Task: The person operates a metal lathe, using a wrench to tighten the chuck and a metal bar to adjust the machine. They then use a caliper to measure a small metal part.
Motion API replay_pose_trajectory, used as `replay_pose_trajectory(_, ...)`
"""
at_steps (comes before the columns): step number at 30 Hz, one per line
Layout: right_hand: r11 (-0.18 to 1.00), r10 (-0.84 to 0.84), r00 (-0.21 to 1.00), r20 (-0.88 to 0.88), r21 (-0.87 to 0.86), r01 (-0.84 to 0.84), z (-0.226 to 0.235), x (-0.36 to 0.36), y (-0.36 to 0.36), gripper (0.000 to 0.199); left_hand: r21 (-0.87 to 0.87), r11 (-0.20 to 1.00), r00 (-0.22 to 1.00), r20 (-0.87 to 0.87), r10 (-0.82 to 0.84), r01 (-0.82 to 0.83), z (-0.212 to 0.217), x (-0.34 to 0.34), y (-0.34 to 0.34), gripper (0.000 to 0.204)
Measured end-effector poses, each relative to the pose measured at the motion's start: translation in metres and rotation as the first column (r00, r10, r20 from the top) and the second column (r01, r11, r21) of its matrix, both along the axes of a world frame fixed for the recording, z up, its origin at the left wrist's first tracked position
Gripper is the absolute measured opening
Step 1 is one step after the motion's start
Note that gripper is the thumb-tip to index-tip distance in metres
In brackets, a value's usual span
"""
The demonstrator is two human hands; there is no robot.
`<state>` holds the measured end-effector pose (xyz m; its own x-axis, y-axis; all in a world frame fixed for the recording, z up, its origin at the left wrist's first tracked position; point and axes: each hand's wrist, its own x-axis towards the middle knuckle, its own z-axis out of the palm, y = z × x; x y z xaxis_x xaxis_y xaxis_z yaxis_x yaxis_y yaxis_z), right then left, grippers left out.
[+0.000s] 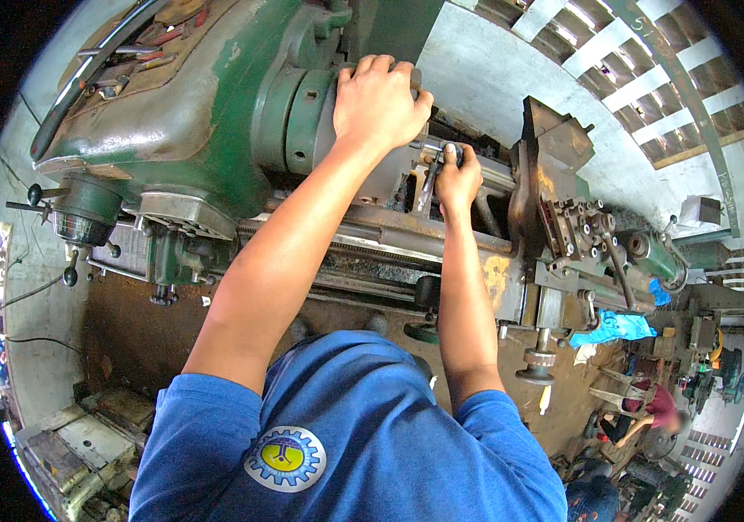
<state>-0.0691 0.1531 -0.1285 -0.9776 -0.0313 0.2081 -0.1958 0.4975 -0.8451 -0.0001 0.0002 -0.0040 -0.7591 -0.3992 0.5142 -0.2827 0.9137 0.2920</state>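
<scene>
A big green metal lathe (189, 130) fills the upper part of the head view. My left hand (376, 100) lies over the top of its round grey chuck (306, 122), fingers curled around the rim. My right hand (457, 178) is closed on a small dark measuring tool (441, 157) held just right of the chuck, at a part I cannot make out. The lathe's rusty carriage and tool post (554, 200) stand to the right of both hands.
Levers and knobs (67, 226) stick out of the headstock at left. A handwheel (537, 370) hangs below the carriage. A blue rag (615, 326) lies at right. Another person (650, 409) crouches on the floor at lower right. Boxes sit at lower left.
</scene>
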Motion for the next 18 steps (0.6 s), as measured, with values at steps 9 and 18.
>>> replay_pose_trajectory(9, 0.968, 0.158, 0.977, 0.144, -0.219, -0.124, -0.026, -0.024, 0.011, 0.028, 0.019, 1.000, 1.000, 0.010, -0.007, 0.007, 0.001, 0.000, -0.001, 0.049)
replay_pose_trajectory(18, 0.722, 0.449, 0.839, 0.306, -0.678, -0.140, -0.013, -0.028, 0.030, 0.026, 0.016, 1.000, 1.000, 0.027, 0.003, -0.003, 0.005, 0.002, 0.000, 0.049)
